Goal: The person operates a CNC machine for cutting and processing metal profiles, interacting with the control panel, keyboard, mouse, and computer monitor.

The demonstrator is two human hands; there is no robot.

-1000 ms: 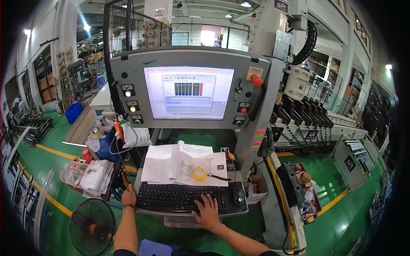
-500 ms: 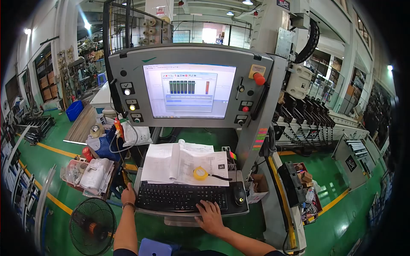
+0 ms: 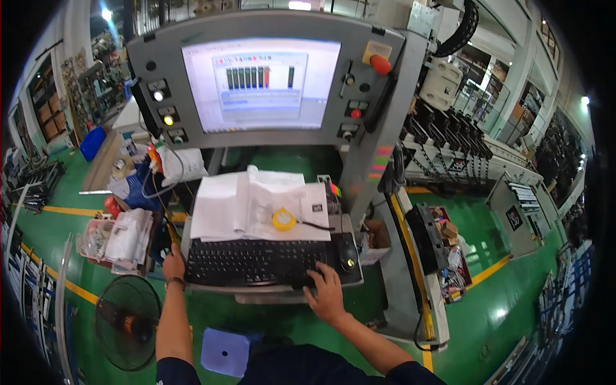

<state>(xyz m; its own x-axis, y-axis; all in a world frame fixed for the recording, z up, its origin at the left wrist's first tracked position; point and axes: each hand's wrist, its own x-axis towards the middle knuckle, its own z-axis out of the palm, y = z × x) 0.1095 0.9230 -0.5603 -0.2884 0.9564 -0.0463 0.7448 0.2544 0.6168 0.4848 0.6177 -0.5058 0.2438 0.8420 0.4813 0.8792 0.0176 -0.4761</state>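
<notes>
My right hand (image 3: 328, 295) is over the number-pad end of the black keyboard (image 3: 240, 260), its fingers apart and the fingertips at the keys. My left hand (image 3: 173, 264) is closed at the left edge of the keyboard tray; what it grips is hidden. Right of the keyboard lies a black mouse (image 3: 347, 255). Behind the keys, papers (image 3: 218, 208) are spread out with a yellow tape measure (image 3: 283, 220) on them. Above hangs a grey control panel whose lit screen (image 3: 260, 119) shows a window with a row of bars.
A red emergency button (image 3: 380, 64) sits at the panel's upper right. At lower left stands a fan (image 3: 128, 323), with a crate of bagged items (image 3: 97, 239) behind it. A blue stool (image 3: 224, 353) is below me. On the right are a cardboard box (image 3: 375, 242) and a machine rail (image 3: 410, 269).
The view has tilted down. My right hand has shifted right along the keyboard, with its fingers more raised. On screen, the orange bar now stands at the end of the row instead of apart.
</notes>
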